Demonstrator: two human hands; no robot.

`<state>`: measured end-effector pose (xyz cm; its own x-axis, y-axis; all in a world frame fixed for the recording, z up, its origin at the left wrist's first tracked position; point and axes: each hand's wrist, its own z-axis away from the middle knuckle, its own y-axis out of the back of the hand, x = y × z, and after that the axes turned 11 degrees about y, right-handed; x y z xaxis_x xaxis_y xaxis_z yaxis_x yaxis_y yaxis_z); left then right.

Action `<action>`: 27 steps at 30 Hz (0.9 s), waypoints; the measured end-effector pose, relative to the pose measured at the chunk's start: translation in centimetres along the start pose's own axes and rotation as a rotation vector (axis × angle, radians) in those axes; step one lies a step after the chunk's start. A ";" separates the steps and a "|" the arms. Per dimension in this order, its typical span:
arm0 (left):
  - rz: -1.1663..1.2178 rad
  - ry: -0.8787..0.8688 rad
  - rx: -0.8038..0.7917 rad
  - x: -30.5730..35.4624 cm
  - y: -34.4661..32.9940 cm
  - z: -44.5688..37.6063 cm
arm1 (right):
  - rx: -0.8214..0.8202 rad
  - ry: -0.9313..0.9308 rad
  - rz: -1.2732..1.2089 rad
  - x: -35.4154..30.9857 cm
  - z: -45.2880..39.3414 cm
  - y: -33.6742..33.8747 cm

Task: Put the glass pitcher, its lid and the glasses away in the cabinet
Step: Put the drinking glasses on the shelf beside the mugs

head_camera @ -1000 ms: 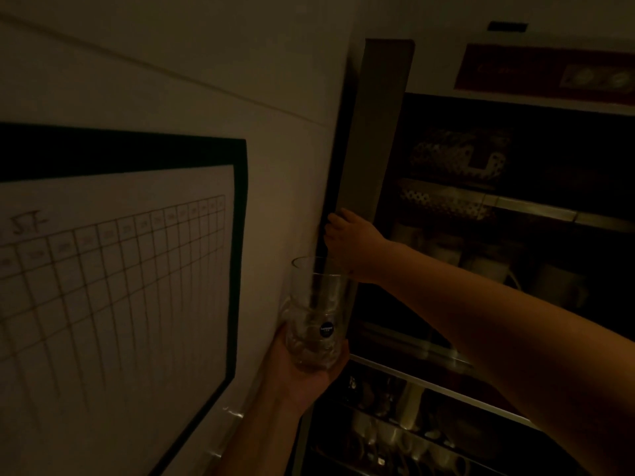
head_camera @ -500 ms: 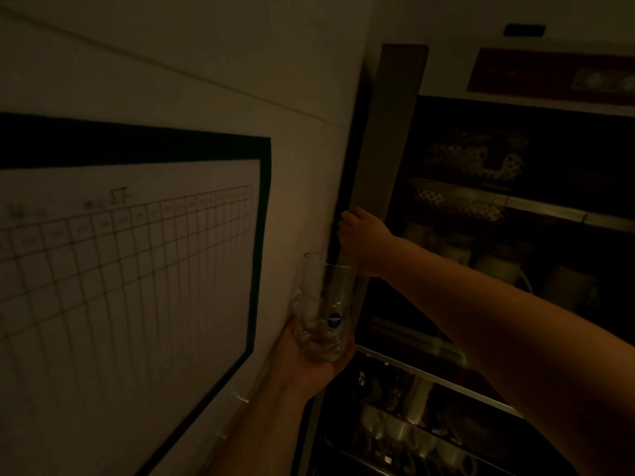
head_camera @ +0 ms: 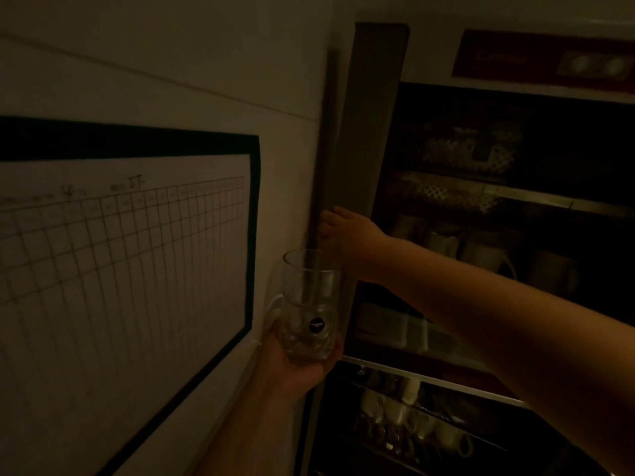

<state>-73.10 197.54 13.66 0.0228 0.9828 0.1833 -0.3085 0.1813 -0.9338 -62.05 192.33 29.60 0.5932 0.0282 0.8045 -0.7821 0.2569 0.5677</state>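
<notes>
Two hands are at work in this dim scene. Our left hand (head_camera: 300, 364) cups the glass pitcher (head_camera: 309, 309) from below, palm under its rounded base and fingers curled up around the lower body, so the pitcher stands upright in the air just beside the wall, in front of the lower edge of the open cabinet door (head_camera: 364, 132). The pitcher is clear, with a wide straight neck, a bulging patterned belly and a small round dark sticker (head_camera: 316, 325) on its front; what looks like a handle shows faintly on its left side. Our right hand (head_camera: 343, 231) reaches across from the right and grips the edge of the door, fingers wrapped out of sight behind it, a little above the rim of the pitcher.

The cabinet (head_camera: 515, 235) stands open to the right of the door. On an upper shelf we see lattice-patterned baskets (head_camera: 470, 149); below them a row of pale mugs (head_camera: 481, 255); lower still, a shelf of small cups and glassware (head_camera: 405, 417), too dark to tell apart. A dark red panel (head_camera: 536, 60) runs across the top of the cabinet. On the wall to the left hangs a white gridded chart (head_camera: 120, 269) with a black border.
</notes>
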 end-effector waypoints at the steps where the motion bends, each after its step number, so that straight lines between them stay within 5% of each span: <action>1: 0.001 -0.006 -0.005 -0.1 -0.1 0.3 | 0.019 0.007 0.002 -0.1 0.3 0.2; 10: -0.051 -0.017 -0.041 -0.1 -0.3 3.2 | 0.188 0.070 -0.039 -0.8 2.9 2.3; 27: 0.039 0.104 -0.167 -0.5 1.9 7.8 | 0.082 -0.059 -0.120 -3.0 3.7 9.8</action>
<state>-81.11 197.16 14.16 0.1148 0.9860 0.1209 -0.1497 0.1375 -0.9791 -72.21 191.20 33.41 0.6731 -0.0549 0.7375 -0.7206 0.1754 0.6707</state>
